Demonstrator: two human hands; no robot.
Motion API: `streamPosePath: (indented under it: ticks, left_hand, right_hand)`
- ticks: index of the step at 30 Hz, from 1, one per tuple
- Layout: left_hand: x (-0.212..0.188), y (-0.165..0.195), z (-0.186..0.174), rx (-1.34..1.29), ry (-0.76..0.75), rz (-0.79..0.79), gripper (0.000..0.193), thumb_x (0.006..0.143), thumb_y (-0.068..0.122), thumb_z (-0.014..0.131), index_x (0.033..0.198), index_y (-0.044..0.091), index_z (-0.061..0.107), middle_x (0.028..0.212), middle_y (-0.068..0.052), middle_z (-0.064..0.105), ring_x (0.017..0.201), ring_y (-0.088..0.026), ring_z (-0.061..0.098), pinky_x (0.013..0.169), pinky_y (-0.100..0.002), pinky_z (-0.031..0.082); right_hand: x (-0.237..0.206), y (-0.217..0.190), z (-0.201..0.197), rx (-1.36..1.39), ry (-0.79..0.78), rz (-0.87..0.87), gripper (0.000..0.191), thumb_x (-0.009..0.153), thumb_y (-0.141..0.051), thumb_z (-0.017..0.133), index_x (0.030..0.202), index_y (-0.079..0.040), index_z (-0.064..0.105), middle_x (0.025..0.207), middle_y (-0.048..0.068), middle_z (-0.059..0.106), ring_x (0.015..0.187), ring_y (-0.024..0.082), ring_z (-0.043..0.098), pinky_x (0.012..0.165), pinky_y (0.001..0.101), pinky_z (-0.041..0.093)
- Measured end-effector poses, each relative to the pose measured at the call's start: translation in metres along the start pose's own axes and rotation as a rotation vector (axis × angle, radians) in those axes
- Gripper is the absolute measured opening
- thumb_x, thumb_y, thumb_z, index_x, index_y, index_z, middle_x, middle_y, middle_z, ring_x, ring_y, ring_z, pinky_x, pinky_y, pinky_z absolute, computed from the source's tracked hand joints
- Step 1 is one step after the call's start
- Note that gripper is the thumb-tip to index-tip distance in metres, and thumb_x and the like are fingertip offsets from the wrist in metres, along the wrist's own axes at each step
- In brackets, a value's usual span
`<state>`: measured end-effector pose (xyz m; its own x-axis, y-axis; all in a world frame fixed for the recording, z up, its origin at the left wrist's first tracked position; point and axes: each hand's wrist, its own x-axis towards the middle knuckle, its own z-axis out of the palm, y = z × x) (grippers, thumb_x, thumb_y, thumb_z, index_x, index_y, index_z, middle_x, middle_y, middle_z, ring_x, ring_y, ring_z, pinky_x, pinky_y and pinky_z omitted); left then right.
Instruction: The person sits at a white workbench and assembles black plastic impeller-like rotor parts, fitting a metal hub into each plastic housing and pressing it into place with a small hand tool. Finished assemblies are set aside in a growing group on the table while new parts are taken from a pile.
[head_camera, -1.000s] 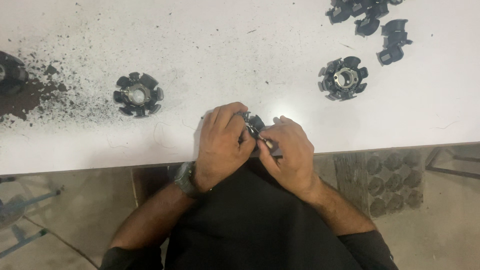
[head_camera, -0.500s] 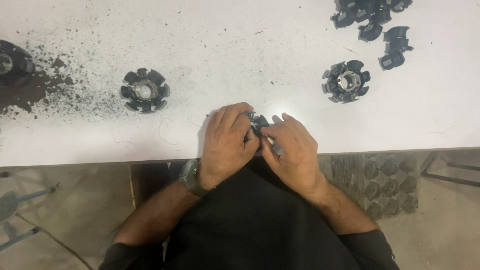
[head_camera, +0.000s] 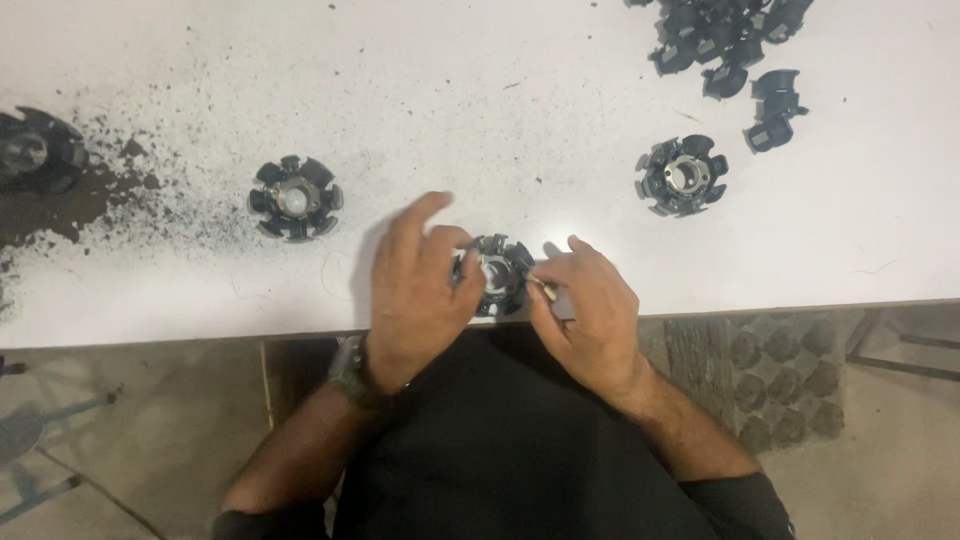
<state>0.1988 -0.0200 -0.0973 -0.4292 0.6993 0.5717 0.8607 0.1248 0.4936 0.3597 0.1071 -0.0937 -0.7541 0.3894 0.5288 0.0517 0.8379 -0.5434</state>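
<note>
Both hands meet at a black toothed ring part (head_camera: 497, 272) lying at the near edge of the white worktop (head_camera: 480, 100). The left hand (head_camera: 420, 295) rests against its left side with fingers loosely spread, while the right hand (head_camera: 590, 315) pinches its right rim with closed fingers. A matching ring (head_camera: 296, 198) lies well to its left, another (head_camera: 682, 176) to its upper right.

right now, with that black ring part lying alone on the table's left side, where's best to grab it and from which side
Probably by its outer rim, from straight above. The black toothed ring lies flat on the white table, hub up, with bare surface all round. Fingers could pinch opposite teeth across its width, or settle into the gaps between them. Dark grit lies to its left, so coming from the right or top looks cleaner.
</note>
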Motion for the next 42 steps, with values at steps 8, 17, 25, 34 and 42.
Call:
streamPosePath:
  ticks: [8,17,25,34,42]
  left_hand:
    - [0.011,0.005,-0.007,0.067,-0.316,0.051,0.026,0.083,0.02,0.077,0.098,0.002,0.063,0.106,-0.011,0.056,0.094,-0.028,0.058,0.081,-0.043,0.049]
    - [0.022,0.003,0.0,0.101,-0.373,-0.021,0.018,0.083,0.014,0.07,0.096,0.002,0.065,0.107,-0.011,0.06,0.096,-0.028,0.06,0.082,-0.044,0.049]
    - [0.017,-0.004,-0.012,-0.003,-0.294,0.101,0.014,0.09,0.01,0.072,0.103,0.008,0.07,0.127,-0.007,0.064,0.112,-0.025,0.061,0.092,-0.041,0.049]
    - [0.011,-0.002,-0.002,0.029,-0.37,0.097,0.02,0.097,0.012,0.069,0.114,0.0,0.068,0.117,-0.012,0.067,0.096,-0.025,0.071,0.076,-0.036,0.059]
    - [0.004,-0.002,-0.002,-0.028,-0.386,0.001,0.017,0.095,0.011,0.068,0.108,0.001,0.067,0.11,-0.011,0.068,0.091,-0.027,0.071,0.074,-0.037,0.06]
  right_hand:
    - [-0.007,0.012,0.018,0.04,0.056,0.043,0.022,0.088,0.004,0.073,0.105,-0.003,0.061,0.096,0.01,0.069,0.092,0.033,0.069,0.108,0.0528,0.052]
    - [-0.002,0.013,0.019,0.05,0.058,0.058,0.021,0.087,0.002,0.074,0.102,-0.004,0.061,0.095,0.012,0.066,0.093,0.037,0.066,0.106,0.0509,0.052]
    - [0.0,0.012,0.015,0.085,0.028,0.069,0.019,0.088,0.001,0.073,0.103,-0.004,0.061,0.096,0.01,0.067,0.091,0.033,0.067,0.111,0.0526,0.051]
    - [-0.004,0.013,0.01,0.083,-0.004,-0.007,0.025,0.085,0.002,0.076,0.105,-0.005,0.062,0.105,0.012,0.067,0.108,0.031,0.068,0.117,0.0595,0.041]
    - [-0.01,0.014,0.019,0.05,-0.002,-0.025,0.027,0.083,0.0,0.08,0.105,-0.004,0.064,0.103,0.011,0.067,0.108,0.03,0.067,0.118,0.0582,0.04]
